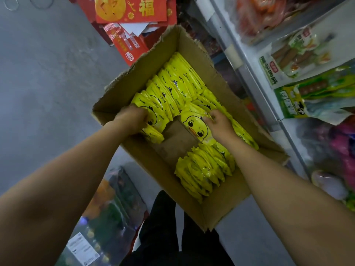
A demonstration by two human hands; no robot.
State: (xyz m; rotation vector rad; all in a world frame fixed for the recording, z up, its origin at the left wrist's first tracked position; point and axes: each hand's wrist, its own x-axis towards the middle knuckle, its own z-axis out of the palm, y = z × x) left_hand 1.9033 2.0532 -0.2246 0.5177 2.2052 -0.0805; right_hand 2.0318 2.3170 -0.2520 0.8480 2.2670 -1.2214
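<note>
An open cardboard box (134, 79) stands on the floor, holding several yellow duck-print packets in rows (172, 85). My left hand (130, 118) grips a bundle of packets (153, 131) at the near end of the left row. My right hand (219, 123) has its fingers curled over the top edge of a packet showing a duck face (194, 127) in the right row. Another stack of yellow packets (201, 169) lies nearer to me in the box. Bare cardboard bottom (176, 141) shows between the stacks.
A shelf edge (255, 77) with bagged snacks (299, 60) runs along the right. Red paper envelopes and cards (132, 12) lie beyond the box. Packaged goods (107, 214) sit on the grey floor at lower left. My dark trousers (172, 237) are below the box.
</note>
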